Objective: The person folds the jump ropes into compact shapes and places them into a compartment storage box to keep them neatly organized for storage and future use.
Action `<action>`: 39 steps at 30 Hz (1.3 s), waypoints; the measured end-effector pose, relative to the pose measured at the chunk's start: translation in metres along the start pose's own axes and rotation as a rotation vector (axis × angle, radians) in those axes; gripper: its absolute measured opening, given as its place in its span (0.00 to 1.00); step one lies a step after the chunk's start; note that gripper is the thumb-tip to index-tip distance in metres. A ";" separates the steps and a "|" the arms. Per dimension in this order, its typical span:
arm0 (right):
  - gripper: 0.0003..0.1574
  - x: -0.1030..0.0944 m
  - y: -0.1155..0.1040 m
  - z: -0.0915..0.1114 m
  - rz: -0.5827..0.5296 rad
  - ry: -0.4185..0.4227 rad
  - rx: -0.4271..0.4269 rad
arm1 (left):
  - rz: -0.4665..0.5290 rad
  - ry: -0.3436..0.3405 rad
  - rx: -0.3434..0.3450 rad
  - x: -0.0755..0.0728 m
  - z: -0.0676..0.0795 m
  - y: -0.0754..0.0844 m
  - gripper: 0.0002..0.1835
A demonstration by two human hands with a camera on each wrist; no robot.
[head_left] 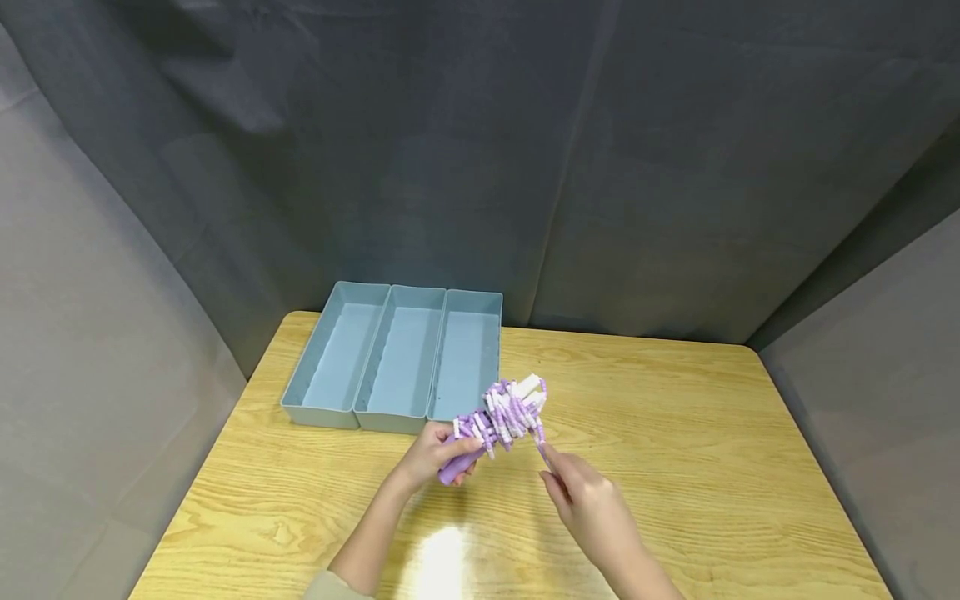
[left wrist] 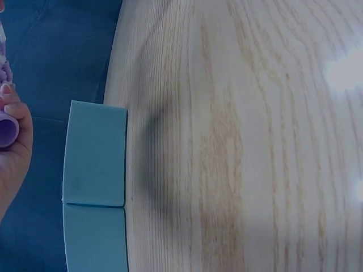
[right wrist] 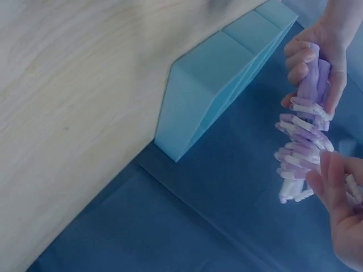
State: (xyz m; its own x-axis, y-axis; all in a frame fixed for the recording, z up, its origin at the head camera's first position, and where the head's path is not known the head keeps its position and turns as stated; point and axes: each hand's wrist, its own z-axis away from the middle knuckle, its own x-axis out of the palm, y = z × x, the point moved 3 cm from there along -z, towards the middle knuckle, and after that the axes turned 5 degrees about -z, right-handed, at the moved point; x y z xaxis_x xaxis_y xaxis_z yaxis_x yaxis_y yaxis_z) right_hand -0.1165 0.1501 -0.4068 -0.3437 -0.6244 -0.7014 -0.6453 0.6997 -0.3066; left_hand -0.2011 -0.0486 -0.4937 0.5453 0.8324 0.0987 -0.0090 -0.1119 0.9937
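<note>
A beaded jump rope, purple and white, is wound in several turns around its handles above the table. My left hand grips the purple handles, its fingers curled round them. In the left wrist view only part of that left hand shows, with the round hollow end of a purple handle beside the thumb. At the rope's other end, my right hand pinches a loose beaded strand between thumb and fingers. A white end sticks out beyond the coils.
Three blue-grey bins stand side by side at the back left of the wooden table, just beyond my left hand. Dark cloth hangs behind the table, and pale grey panels flank it.
</note>
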 end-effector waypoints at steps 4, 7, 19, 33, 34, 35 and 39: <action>0.31 -0.005 -0.001 -0.003 0.009 0.009 -0.042 | -0.054 0.000 -0.011 0.001 -0.001 -0.001 0.18; 0.32 -0.009 -0.002 -0.007 0.010 -0.009 -0.074 | -0.083 -0.001 -0.010 0.002 -0.001 0.001 0.17; 0.13 -0.019 -0.002 -0.026 -0.013 -0.220 -0.256 | -0.264 -0.014 -0.085 0.006 0.000 0.005 0.18; 0.18 -0.018 0.018 -0.044 -0.342 -0.283 -0.150 | -0.383 -0.156 -0.093 0.010 0.000 0.004 0.21; 0.18 -0.017 0.020 -0.045 -0.375 -0.299 -0.130 | -0.377 -0.175 -0.095 0.010 0.001 0.005 0.21; 0.17 -0.016 0.022 -0.046 -0.404 -0.311 -0.113 | -0.372 -0.194 -0.095 0.010 0.001 0.005 0.21; 0.16 -0.012 0.032 -0.048 -0.481 -0.339 -0.044 | -0.360 -0.260 -0.089 0.010 0.002 0.006 0.20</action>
State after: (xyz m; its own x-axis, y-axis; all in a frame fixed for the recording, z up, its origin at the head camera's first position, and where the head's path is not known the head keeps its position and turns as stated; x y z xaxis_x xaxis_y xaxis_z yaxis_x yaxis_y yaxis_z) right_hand -0.1661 0.1637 -0.3772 0.2274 -0.7171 -0.6588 -0.7046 0.3459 -0.6196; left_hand -0.1942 -0.0418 -0.4871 0.7194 0.6442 -0.2600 0.1544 0.2165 0.9640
